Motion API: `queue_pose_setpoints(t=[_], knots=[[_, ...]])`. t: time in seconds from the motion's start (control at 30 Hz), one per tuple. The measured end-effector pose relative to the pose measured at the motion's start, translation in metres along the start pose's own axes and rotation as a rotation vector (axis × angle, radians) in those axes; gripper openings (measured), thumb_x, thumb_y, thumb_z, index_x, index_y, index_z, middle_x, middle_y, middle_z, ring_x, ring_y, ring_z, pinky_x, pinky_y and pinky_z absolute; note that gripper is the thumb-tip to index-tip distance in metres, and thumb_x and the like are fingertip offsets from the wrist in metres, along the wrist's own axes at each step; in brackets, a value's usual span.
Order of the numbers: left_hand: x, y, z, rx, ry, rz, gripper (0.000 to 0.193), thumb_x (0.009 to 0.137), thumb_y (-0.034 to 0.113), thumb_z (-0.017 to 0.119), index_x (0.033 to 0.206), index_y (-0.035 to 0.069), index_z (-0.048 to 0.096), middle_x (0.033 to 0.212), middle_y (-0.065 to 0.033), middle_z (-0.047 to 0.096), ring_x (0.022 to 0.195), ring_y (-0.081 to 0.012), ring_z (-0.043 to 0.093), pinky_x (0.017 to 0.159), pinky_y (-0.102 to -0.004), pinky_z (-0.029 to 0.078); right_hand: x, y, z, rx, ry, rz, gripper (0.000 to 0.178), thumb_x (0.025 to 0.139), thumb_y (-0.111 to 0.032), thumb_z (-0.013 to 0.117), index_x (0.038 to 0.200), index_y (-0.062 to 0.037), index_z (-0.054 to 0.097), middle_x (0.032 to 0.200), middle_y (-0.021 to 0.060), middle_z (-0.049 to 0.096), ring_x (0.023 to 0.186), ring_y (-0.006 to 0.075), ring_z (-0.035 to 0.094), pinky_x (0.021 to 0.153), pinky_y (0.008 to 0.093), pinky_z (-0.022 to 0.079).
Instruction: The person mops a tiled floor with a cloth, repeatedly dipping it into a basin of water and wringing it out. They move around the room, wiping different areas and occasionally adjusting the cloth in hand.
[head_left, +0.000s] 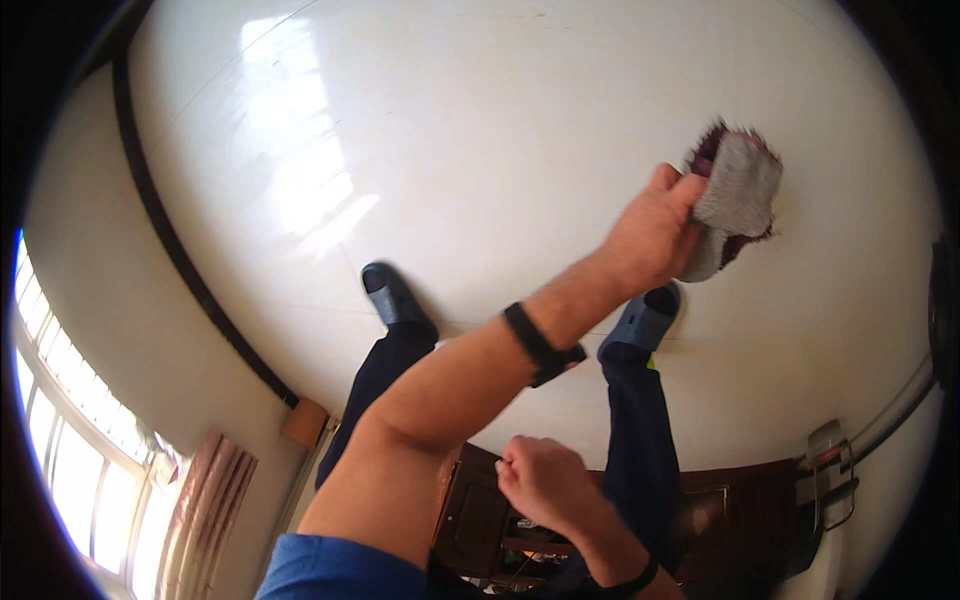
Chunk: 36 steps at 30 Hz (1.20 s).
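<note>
My left hand [655,232] reaches far across to the right, fingers closed on a folded cloth [742,185]. This cloth is grey on one face and dark maroon on the other, with a shaggy, fringed edge. It hangs in the air above the pale floor, close to my right foot. Lower down, near my body, my right hand [548,482] is curled into a fist, and nothing shows sticking out of it. The inside of that fist is hidden.
My feet, in blue-grey slippers [390,292], stand apart on the glossy white floor [480,150]. Behind me are a dark wooden cabinet [475,505] and a metal-framed object [830,470] at the right. A window [85,450] and pinkish curtain [205,510] are at the left.
</note>
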<state>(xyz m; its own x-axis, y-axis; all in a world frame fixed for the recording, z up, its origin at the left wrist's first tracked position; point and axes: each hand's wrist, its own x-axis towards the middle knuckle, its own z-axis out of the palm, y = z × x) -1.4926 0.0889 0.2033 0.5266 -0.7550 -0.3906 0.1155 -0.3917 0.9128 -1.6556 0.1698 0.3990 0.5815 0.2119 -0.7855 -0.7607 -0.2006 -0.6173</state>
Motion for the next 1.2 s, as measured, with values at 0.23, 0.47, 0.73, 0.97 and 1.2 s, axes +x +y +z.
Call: queue_pose_setpoints(t=[0.23, 0.47, 0.73, 0.97, 1.2], knots=[[-0.137, -0.054, -0.239, 0.233, 0.436, -0.082, 0.033, 0.100, 0.000, 0.064, 0.132, 0.006, 0.056, 0.114, -0.0076, 0.064, 0.109, -0.0188, 0.060, 0.097, -0.0341, 0.051, 0.033, -0.021, 0.030, 0.069, -0.059, 0.062, 0.010, 0.093, -0.013, 0.070, 0.091, -0.0041, 0.065, 0.081, 0.0157, 0.070, 0.079, 0.0388, 0.069, 0.071, 0.0480, 0.055], [-0.233, -0.171, -0.419, 0.602, 0.796, -0.370, 0.040, 0.098, 0.010, 0.066, 0.134, -0.002, 0.055, 0.123, -0.0245, 0.058, 0.112, -0.0410, 0.061, 0.101, -0.0468, 0.051, 0.068, -0.035, 0.057, 0.021, -0.099, 0.138, 0.009, 0.093, -0.010, 0.068, 0.096, -0.0030, 0.065, 0.083, 0.0162, 0.071, 0.079, 0.0386, 0.070, 0.072, 0.0459, 0.056], [-0.200, -0.323, -0.503, 0.681, 0.608, -0.761, 0.114, 0.085, 0.042, 0.085, 0.168, 0.007, 0.015, 0.154, -0.0411, 0.035, 0.135, -0.0551, 0.051, 0.115, -0.0513, 0.048, 0.076, -0.030, 0.067, 0.126, -0.075, 0.197, 0.008, 0.092, -0.007, 0.067, 0.099, -0.0029, 0.065, 0.083, 0.0175, 0.070, 0.078, 0.0393, 0.069, 0.071, 0.0454, 0.056], [-0.144, -0.321, -0.458, 0.871, 0.600, -0.576, 0.080, 0.092, 0.024, 0.073, 0.162, 0.015, 0.035, 0.149, -0.0373, 0.040, 0.124, -0.0533, 0.060, 0.108, -0.0519, 0.053, 0.059, -0.032, 0.050, 0.203, -0.123, 0.167, 0.010, 0.098, -0.007, 0.069, 0.106, -0.0024, 0.065, 0.078, 0.0091, 0.065, 0.068, 0.0221, 0.064, 0.066, 0.0347, 0.052], [-0.023, -0.219, -0.242, 0.891, 0.556, -0.362, 0.060, 0.091, 0.009, 0.064, 0.149, 0.024, 0.058, 0.143, -0.0273, 0.047, 0.118, -0.0497, 0.060, 0.101, -0.0552, 0.056, 0.036, -0.031, 0.019, 0.278, -0.101, 0.053, 0.011, 0.091, -0.006, 0.071, 0.098, -0.0036, 0.062, 0.078, 0.0140, 0.067, 0.073, 0.0364, 0.067, 0.067, 0.0441, 0.053]])
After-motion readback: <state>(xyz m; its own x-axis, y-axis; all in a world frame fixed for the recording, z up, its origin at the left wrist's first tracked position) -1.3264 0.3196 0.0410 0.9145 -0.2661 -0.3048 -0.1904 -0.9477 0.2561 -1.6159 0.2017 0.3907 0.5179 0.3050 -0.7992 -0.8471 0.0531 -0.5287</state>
